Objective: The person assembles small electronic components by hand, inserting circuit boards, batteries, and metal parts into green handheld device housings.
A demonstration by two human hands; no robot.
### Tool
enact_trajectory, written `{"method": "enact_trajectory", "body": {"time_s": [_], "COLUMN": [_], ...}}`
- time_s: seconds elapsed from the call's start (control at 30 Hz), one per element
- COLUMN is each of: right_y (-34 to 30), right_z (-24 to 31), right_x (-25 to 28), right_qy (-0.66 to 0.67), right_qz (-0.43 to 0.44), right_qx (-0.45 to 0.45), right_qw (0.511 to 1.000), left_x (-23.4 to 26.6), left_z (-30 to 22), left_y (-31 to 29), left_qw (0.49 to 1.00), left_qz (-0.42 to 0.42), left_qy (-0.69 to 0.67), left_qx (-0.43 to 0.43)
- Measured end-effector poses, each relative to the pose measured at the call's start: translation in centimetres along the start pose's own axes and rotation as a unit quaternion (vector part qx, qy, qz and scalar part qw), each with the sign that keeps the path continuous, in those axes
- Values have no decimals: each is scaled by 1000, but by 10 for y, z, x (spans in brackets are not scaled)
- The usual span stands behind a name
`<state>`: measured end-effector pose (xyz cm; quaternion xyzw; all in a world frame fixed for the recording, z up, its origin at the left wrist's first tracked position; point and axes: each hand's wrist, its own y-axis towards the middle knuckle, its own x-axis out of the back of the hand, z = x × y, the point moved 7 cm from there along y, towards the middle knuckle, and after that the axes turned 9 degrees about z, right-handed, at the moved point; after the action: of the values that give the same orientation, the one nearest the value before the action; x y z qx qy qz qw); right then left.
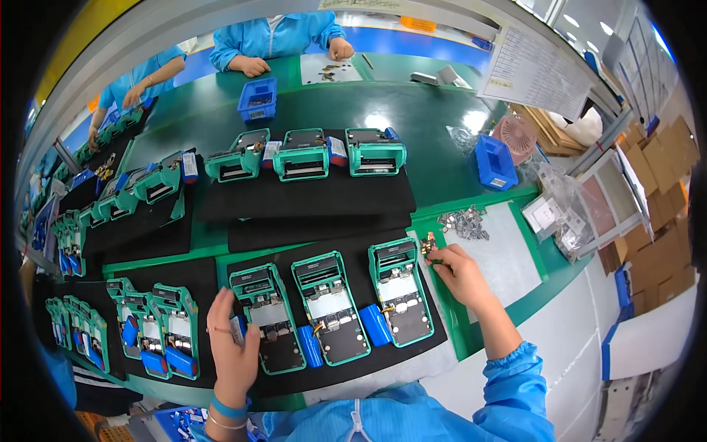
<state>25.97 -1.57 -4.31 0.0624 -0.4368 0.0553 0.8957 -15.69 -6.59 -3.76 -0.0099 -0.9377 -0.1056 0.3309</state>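
Note:
Three green-framed handheld device housings stand in a row on the near black mat: a left one (271,317), a middle one (329,306) and a right one (401,291). Blue battery packs (377,325) lie beside them. My left hand (233,350) is closed round a blue battery pack (237,330) at the left housing's side; fingers partly cover it. My right hand (462,278) pinches at the right housing's upper right corner, its fingertips by small gold-coloured parts (428,241). What lies between those fingertips is too small to make out.
A pile of small metal parts (465,222) lies on a white sheet (508,258). Blue bins (495,162) (257,100) stand farther off. More housings (302,156) rest on a far mat and at left. Two co-workers in blue sleeves (269,40) work across the table.

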Motion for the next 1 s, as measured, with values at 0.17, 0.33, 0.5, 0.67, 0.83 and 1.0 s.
{"method": "enact_trajectory", "body": {"time_s": [0.17, 0.33, 0.5, 0.67, 0.83, 1.0], "right_y": [11, 0, 3, 12, 25, 33], "right_z": [15, 24, 119, 221, 243, 261], "right_x": [-12, -3, -17, -93, -151, -164], "right_qy": [-154, -204, -75, -99, -116, -133], "right_qz": [24, -87, -88, 22, 88, 81], "right_qx": [56, 56, 161, 335, 380, 379], "right_qw": [986, 974, 980, 937, 914, 912], "left_x": [-19, -25, -23, -21, -27, -25], "left_z": [61, 58, 66, 64, 63, 63], "left_y": [26, 49, 43, 43, 45, 43], "left_qw": [950, 905, 879, 873, 860, 873], "left_qz": [25, 92, 78, 75, 75, 69], "left_qy": [-293, -398, -458, -472, -498, -475], "left_qx": [107, 117, 112, 91, 75, 82]}}
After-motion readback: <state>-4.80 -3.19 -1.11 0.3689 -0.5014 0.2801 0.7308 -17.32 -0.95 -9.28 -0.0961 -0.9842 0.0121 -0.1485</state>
